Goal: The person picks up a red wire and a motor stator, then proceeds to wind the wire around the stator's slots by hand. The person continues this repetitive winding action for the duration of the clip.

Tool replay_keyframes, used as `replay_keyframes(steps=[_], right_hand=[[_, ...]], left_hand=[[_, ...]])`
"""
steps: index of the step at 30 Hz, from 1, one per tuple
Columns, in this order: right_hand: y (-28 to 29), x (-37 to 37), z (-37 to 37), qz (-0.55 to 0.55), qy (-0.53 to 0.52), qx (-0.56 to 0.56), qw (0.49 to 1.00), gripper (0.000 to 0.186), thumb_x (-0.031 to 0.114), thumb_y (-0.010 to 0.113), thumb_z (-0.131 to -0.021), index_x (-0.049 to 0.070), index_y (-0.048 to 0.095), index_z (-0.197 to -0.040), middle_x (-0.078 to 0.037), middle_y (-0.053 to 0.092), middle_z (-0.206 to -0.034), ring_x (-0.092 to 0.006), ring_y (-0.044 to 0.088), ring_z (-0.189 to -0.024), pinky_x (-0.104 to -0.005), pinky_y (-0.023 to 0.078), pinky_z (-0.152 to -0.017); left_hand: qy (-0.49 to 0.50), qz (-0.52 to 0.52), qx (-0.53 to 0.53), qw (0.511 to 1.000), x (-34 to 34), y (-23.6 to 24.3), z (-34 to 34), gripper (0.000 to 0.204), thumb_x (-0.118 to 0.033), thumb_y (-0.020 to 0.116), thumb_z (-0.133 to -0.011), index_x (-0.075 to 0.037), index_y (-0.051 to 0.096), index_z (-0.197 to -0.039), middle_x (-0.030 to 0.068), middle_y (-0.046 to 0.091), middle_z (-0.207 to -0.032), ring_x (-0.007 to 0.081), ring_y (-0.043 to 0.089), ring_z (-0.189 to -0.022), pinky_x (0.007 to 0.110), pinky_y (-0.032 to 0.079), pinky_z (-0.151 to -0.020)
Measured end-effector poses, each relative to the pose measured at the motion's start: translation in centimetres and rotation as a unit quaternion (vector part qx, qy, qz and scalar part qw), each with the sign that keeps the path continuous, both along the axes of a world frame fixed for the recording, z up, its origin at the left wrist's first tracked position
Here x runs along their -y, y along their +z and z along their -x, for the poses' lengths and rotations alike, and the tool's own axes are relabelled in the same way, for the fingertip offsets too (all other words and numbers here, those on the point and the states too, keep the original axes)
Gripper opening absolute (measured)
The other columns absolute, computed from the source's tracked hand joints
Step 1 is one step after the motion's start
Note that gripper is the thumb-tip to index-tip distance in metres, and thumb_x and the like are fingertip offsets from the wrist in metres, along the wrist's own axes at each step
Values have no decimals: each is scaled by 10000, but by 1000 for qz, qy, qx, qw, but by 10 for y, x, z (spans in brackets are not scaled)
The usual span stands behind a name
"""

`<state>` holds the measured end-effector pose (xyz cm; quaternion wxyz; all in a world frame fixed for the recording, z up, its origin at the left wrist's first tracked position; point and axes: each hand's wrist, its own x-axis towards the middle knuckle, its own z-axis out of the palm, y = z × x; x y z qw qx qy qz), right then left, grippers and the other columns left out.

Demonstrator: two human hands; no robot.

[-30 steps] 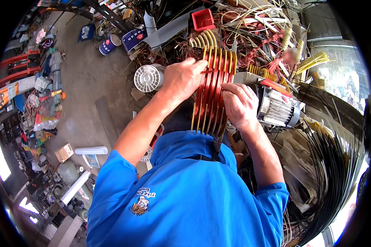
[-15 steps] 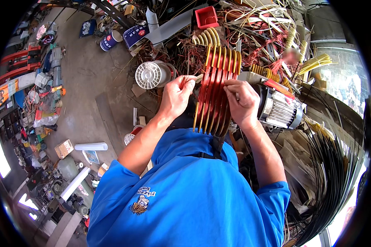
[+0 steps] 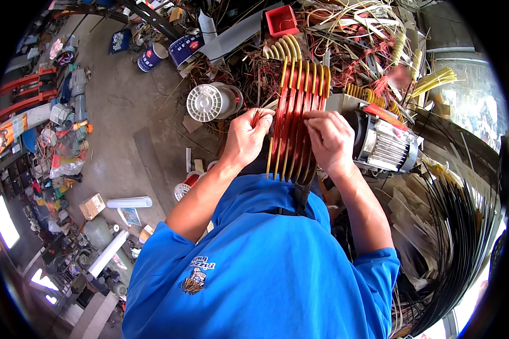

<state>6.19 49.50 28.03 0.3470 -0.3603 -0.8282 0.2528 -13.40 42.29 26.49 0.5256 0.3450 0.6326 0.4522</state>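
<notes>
A set of copper wire coils [image 3: 295, 121], wound side by side with yellow sleeving at their ends, stands in front of me above my blue shirt. My left hand [image 3: 246, 137] pinches thin copper strands at the left edge of the coils. Against the right side of the coils rests my right hand [image 3: 330, 141], fingers curled over the windings. Behind it lies a grey electric motor [image 3: 382, 146] with a finned housing.
A white plastic spool [image 3: 208, 102] lies on the concrete floor to the left. Tangled wire and yellow sleeves [image 3: 373, 51] fill the bench behind, with a red box [image 3: 281, 20]. Black tubes [image 3: 464, 237] fan out at right. Cans [image 3: 150, 57] and clutter line the left.
My left hand has slid down and left off the top of the coils and now pinches strands at their left edge. My right hand stays on the coils.
</notes>
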Motion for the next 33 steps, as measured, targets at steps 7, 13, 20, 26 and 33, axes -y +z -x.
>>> replay_keyframes(steps=[7, 13, 20, 26, 33], right_hand=[[-4, -2, 12, 267, -132, -162, 941, 71, -21, 702, -828, 2, 635, -827, -85, 718, -878, -96, 649, -745, -239, 522, -684], [-10, -8, 5, 393, -169, -255, 867, 53, 19, 711, -847, -2, 664, -860, -75, 717, -897, -65, 623, -777, -222, 510, -727], [2, -20, 6, 507, -225, -284, 782, 88, 63, 718, -847, 15, 645, -858, -47, 676, -800, -85, 603, -697, -223, 478, -661], [7, -32, 4, 557, -249, -267, 746, 110, 92, 727, -837, 29, 637, -833, -46, 669, -782, -101, 607, -679, -234, 466, -645], [2, -19, 7, 443, -258, -193, 836, 129, 98, 743, -809, 2, 658, -815, -43, 667, -733, -111, 601, -635, -259, 498, -606]], left_hand=[[-4, -7, -18, 1000, 0, 2, -1, 168, -90, 577, -939, 28, 663, -1022, -15, 595, -762, 48, 519, -685, 221, 453, -636], [2, -5, -17, 1000, 2, 3, -1, 168, -89, 580, -936, 26, 666, -1023, -17, 599, -758, 51, 525, -680, 219, 455, -636], [-9, -117, -154, 981, -1, 3, -5, 175, -73, 611, -930, 21, 657, -1070, 1, 641, -846, 54, 551, -710, 229, 463, -632], [-179, -165, -428, 870, -38, 34, -15, 286, -67, 696, -790, -81, 653, -1072, 95, 618, -898, 257, 618, -633, 346, 522, -571], [-171, -197, -384, 886, -52, 25, -19, 89, -66, 671, -799, -52, 657, -886, 121, 633, -810, 330, 624, -690, 381, 509, -596]])
